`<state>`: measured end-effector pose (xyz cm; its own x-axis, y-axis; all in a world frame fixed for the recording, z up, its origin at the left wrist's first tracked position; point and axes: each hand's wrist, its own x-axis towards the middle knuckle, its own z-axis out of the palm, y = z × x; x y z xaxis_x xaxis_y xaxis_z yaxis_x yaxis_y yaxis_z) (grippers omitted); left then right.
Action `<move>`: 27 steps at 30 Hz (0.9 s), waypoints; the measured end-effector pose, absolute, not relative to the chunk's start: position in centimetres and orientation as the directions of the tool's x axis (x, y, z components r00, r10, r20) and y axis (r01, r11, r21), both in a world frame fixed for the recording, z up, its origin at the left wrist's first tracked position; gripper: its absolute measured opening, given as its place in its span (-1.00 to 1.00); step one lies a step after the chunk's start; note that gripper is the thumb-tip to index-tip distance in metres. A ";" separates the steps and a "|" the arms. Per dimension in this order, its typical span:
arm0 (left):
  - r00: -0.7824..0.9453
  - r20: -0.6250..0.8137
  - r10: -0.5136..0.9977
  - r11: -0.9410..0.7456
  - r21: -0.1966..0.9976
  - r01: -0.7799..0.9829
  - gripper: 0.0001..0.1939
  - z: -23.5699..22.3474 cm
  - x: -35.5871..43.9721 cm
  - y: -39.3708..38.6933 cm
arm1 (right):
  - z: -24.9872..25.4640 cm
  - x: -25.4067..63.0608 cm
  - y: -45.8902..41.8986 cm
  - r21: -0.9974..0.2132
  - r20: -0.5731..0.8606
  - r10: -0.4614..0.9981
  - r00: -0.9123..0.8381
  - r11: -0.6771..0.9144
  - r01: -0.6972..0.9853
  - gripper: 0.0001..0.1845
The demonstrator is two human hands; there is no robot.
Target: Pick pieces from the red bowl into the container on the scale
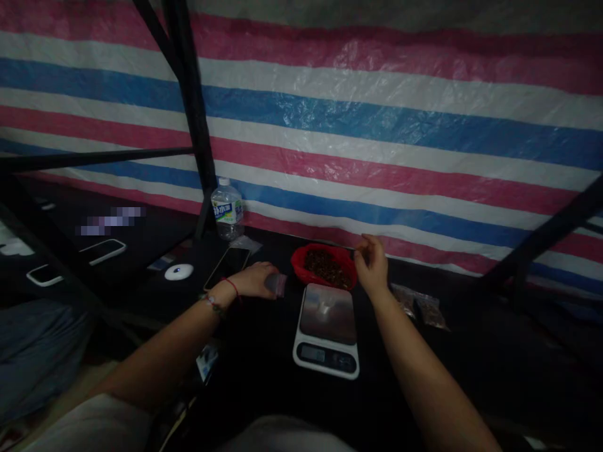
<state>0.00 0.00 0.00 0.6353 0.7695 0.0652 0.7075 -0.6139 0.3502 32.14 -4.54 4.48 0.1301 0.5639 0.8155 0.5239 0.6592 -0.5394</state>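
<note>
A white kitchen scale [326, 331] with a steel plate sits on the black table in front of me. Behind it stands a red bowl [303, 265] full of dark dried bits. My left hand [253, 280] rests on the table left of the bowl, its fingers closed on a small clear bag [277, 284]. At the bowl's right rim hovers my right hand [371, 266], fingertips pinched together; whatever they hold is too small to make out. A red string and a bracelet circle my left wrist.
A water bottle [227, 211] stands at the back by a black pole [191, 100]. A dark phone [227, 267] and a white round device [179, 272] lie to the left. Filled small bags [420, 306] lie right of the scale. The striped tarp wall [377, 125] closes the back.
</note>
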 end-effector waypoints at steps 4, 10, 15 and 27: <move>0.614 0.127 0.779 -0.613 0.364 0.701 -0.39 1.1 -0.4 -1.0 | 1.4 32.6 -1.6 -0.645 0.738 0.639 0.219 0.571 0.507 -0.64; 0.494 0.448 0.745 -0.656 0.363 0.662 -0.53 4.9 1.9 -2.3 | 0.0 32.9 -1.6 -0.748 0.631 0.743 0.221 0.508 0.428 -0.76; 0.613 0.583 0.534 -0.825 0.201 0.528 -0.42 6.5 8.1 -0.5 | 1.4 31.3 -1.6 -0.831 0.422 0.902 -0.096 0.427 0.356 -0.66; 0.530 0.719 0.449 -0.846 0.153 0.510 -0.48 0.5 13.4 2.2 | -1.0 32.4 -0.5 -0.913 0.362 0.928 0.092 0.332 0.238 -0.78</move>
